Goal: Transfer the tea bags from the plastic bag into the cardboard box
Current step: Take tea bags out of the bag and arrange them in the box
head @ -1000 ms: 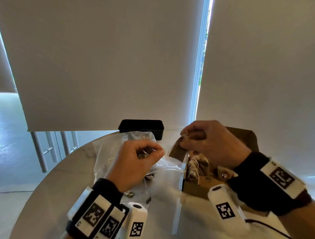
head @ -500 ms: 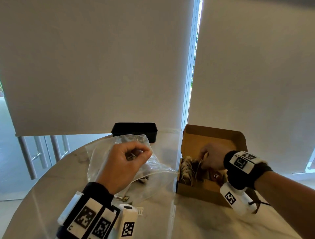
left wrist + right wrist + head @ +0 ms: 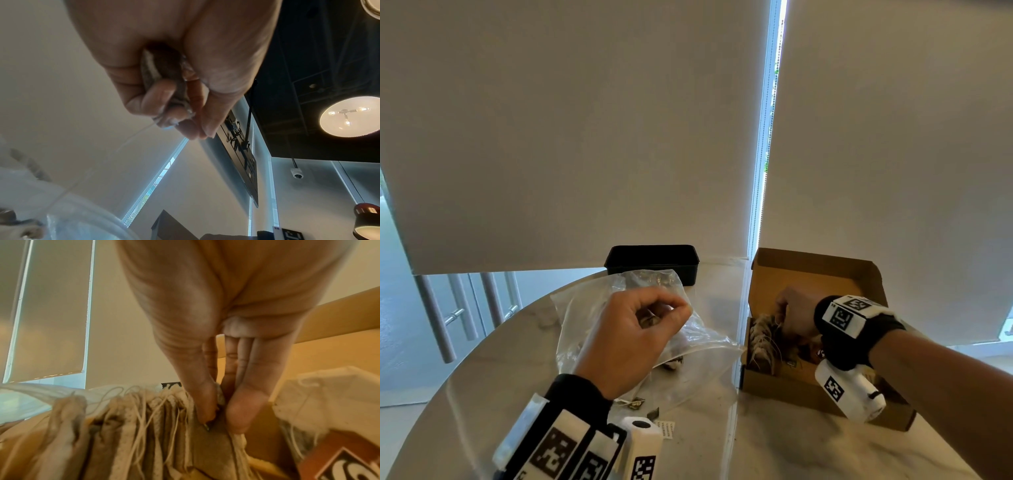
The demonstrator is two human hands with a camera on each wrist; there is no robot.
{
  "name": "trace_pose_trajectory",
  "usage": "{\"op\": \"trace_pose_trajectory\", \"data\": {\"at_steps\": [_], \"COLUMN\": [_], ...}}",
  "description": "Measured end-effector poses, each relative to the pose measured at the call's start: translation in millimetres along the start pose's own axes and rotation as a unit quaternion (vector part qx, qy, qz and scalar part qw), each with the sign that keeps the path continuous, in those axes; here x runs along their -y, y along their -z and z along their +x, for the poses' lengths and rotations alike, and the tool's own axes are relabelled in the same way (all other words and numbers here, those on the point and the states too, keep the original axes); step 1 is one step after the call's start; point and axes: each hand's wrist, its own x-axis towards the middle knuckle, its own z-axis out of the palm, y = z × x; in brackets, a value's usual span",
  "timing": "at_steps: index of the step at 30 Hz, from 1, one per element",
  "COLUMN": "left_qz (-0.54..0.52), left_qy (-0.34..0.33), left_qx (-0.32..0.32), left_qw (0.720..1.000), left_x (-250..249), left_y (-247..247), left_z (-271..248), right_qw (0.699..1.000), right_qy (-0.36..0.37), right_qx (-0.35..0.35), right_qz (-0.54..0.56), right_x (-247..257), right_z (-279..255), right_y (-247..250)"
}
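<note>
The round marbled surface (image 3: 482, 394) is carrying everything in front of you. On its right half the cardboard box (image 3: 804, 394) is sitting with its lid standing open, and a row of tea bags (image 3: 762, 337) is standing on edge along the box's left end, strings trailing over them. On the left half the clear plastic bag (image 3: 585, 308) is lying crumpled, its mouth reaching to just beside the box, with at least one tea bag showing inside it. A black tray (image 3: 652, 260) is standing behind the bag, at the far edge. Your right hand (image 3: 796, 317) is reaching down into the box, its grip closing thumb against fingers on a tea bag at the right end of the row (image 3: 213, 434). Your left hand (image 3: 633, 339) is hovering over the plastic bag, fingers curling into a grip around another tea bag (image 3: 164, 78), whose thin string is hanging down toward the bag
</note>
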Motion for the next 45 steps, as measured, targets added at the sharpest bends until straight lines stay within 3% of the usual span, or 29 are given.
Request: {"op": "trace_pose_trajectory", "data": {"at_steps": [18,33,37,39,41,45], "left_qz": [0.004,-0.059,-0.151,-0.201,-0.237,-0.240], "left_qy": [-0.010,0.046,0.102,0.132,0.150,0.157], "left_qx": [0.015,0.001,-0.014,-0.021,-0.025,-0.014], "left_qw": [1.000,0.997,0.983,0.971,0.959,0.958], "left_x": [-3,-4,-8,-12,-18,-21], "left_y": [2,-5,-4,-5,-7,-10], "left_z": [-1,2,4,5,5,1], "right_qw": [1.000,1.000,0.990,0.966,0.931,0.904], "right_qy": [-0.019,0.003,0.072,0.143,0.215,0.344], "right_qx": [-0.001,0.008,-0.020,-0.035,0.005,0.022], "right_qz": [0.019,0.018,0.119,0.214,0.295,0.254], "right_x": [-14,-16,-1,17,39,80], "right_z": [-2,-18,-42,-65,-91,-123], "right_y": [7,23,45,44,30,-11]}}
